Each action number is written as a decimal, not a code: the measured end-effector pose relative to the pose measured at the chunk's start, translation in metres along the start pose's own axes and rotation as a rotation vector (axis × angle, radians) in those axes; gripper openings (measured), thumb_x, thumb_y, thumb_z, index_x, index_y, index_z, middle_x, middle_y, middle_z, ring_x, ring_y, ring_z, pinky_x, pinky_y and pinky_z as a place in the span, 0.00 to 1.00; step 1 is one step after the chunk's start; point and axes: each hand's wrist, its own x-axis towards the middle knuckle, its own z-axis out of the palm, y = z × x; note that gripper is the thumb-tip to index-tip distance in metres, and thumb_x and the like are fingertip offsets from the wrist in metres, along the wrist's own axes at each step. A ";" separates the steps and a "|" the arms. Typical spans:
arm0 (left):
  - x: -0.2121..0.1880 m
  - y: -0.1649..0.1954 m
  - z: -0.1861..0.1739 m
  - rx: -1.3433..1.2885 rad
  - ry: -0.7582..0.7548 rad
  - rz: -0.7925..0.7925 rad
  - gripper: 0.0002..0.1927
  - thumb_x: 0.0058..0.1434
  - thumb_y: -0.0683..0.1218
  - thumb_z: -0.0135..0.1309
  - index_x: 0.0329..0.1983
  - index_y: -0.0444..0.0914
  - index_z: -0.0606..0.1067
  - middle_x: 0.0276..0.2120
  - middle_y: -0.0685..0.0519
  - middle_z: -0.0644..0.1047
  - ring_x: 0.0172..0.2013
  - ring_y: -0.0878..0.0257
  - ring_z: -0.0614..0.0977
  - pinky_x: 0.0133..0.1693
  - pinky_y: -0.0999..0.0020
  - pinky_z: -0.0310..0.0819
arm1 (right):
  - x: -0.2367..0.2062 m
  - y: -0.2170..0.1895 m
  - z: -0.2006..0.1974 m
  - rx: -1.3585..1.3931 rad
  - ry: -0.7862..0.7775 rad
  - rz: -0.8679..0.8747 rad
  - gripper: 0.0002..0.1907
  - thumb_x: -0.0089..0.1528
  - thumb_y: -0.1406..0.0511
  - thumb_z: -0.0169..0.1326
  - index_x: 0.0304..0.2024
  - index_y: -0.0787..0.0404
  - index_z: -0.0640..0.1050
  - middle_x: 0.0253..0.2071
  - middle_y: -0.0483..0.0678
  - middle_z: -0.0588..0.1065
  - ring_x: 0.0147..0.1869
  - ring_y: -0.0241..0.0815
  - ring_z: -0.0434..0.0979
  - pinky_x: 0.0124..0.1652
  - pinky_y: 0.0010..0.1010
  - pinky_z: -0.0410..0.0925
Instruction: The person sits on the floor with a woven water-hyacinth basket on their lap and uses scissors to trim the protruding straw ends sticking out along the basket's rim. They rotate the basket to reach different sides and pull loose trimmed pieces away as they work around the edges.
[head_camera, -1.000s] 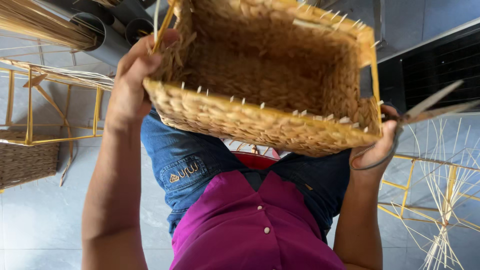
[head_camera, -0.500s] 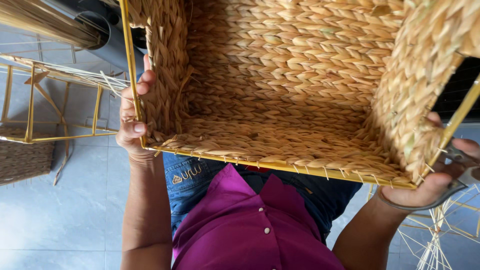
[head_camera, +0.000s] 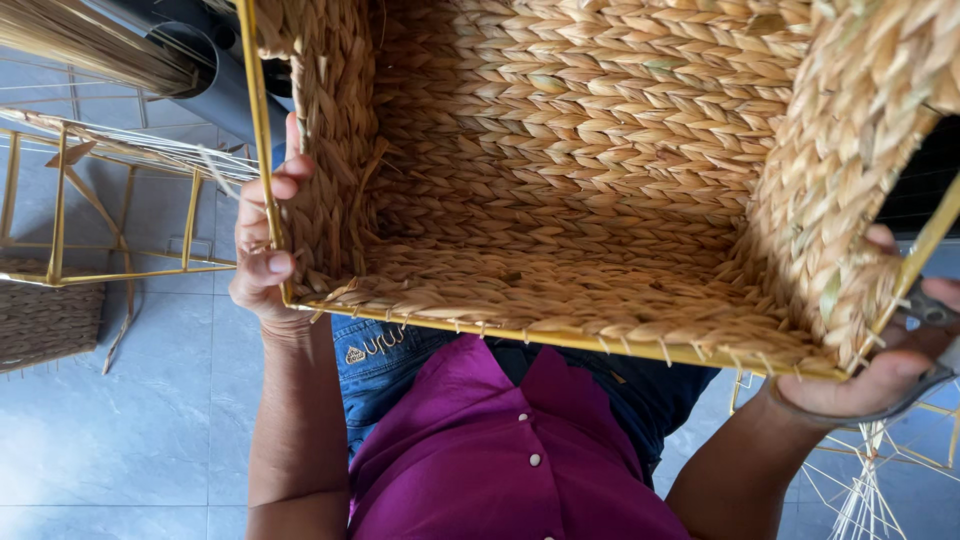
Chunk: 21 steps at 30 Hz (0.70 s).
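I see the woven basket (head_camera: 600, 170) held up between both hands, its open mouth facing me and filling most of the view above the lap. My left hand (head_camera: 265, 255) grips the left yellow frame edge, fingers curled round the woven wall. My right hand (head_camera: 880, 370) clasps the lower right corner, with metal scissors (head_camera: 935, 345) hooked in its fingers.

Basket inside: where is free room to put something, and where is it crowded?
The woven basket shows nothing inside. Bare grey floor tiles lie below the yellow wire frame, left of the left arm. It is crowded at the rim corners, gripped by the left hand and right hand.
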 end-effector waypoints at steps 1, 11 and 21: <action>0.001 0.002 0.004 0.012 0.017 -0.011 0.25 0.54 0.46 0.56 0.57 0.35 0.77 0.62 0.48 0.77 0.75 0.55 0.58 0.78 0.59 0.41 | 0.004 0.001 -0.002 0.015 -0.004 0.006 0.28 0.78 0.48 0.39 0.69 0.62 0.61 0.64 0.55 0.69 0.63 0.55 0.71 0.66 0.47 0.67; 0.016 -0.002 0.086 0.335 0.136 -0.088 0.21 0.53 0.38 0.55 0.53 0.32 0.75 0.66 0.42 0.73 0.80 0.56 0.47 0.78 0.61 0.38 | 0.036 -0.022 -0.023 -0.147 0.075 0.192 0.28 0.77 0.52 0.43 0.62 0.71 0.71 0.56 0.63 0.77 0.44 0.44 0.76 0.46 0.30 0.70; 0.013 0.018 0.172 0.749 0.016 -0.076 0.27 0.70 0.49 0.52 0.69 0.33 0.68 0.78 0.47 0.57 0.79 0.58 0.40 0.78 0.60 0.21 | -0.033 -0.053 0.094 -0.036 -0.272 0.376 0.29 0.68 0.64 0.56 0.68 0.64 0.61 0.70 0.59 0.68 0.68 0.45 0.74 0.66 0.36 0.68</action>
